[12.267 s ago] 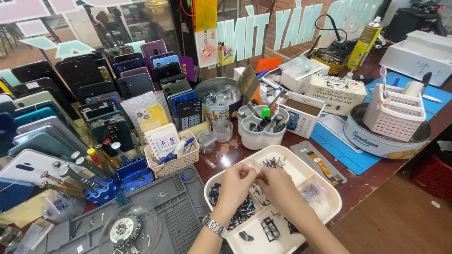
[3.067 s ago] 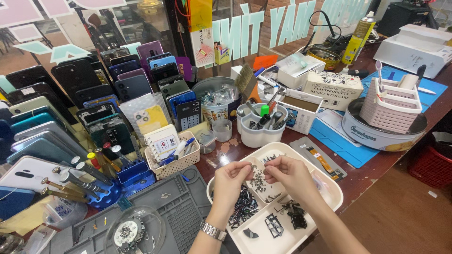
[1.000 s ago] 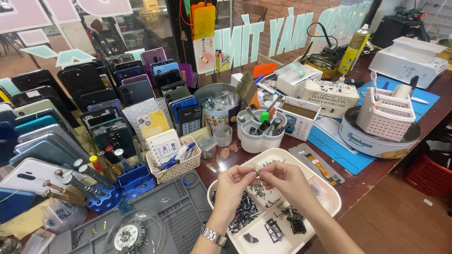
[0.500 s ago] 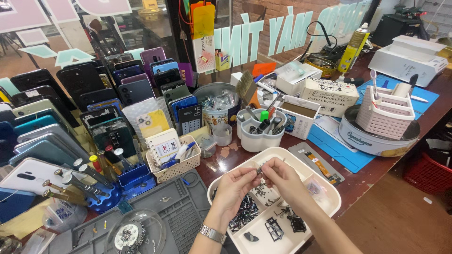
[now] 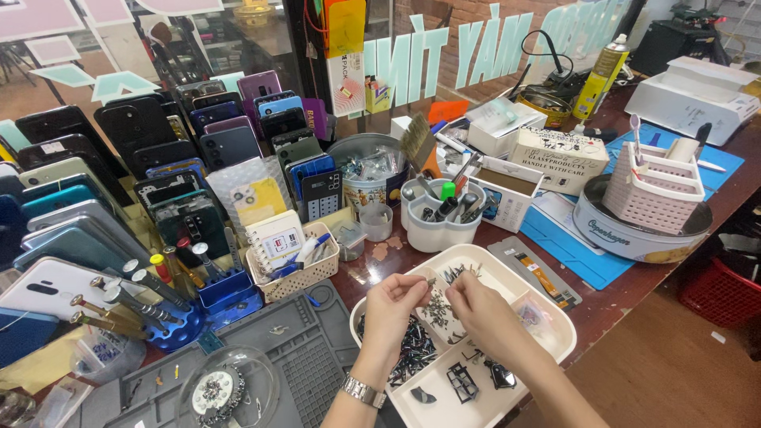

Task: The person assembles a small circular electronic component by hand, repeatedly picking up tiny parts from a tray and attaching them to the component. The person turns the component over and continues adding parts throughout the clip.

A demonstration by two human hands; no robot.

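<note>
Both my hands hover over a white plastic tray (image 5: 547, 313) that lies on the wooden bench. My left hand (image 5: 394, 311), with a metal wristwatch (image 5: 363, 391) on its wrist, pinches a small dark part (image 5: 429, 280) at its fingertips. My right hand (image 5: 479, 313) faces it, fingers curled close, the fingertips almost touching the left ones. Under them lies a heap of tiny dark screws and metal bits (image 5: 416, 349). Two black frame-like parts (image 5: 462, 383) rest at the tray's near end.
A grey silicone work mat (image 5: 301, 357) with a clear dish of screws (image 5: 226, 390) lies left. Rows of phone backs (image 5: 135, 182) lean at the far left. A blue screwdriver stand (image 5: 170, 317), a white tool cup (image 5: 440, 218), a small basket (image 5: 297, 261), boxes and a round tin (image 5: 634, 230) crowd the bench.
My hands have stayed over the tray, their fingertips drawing a little closer together. The view has shifted slightly.
</note>
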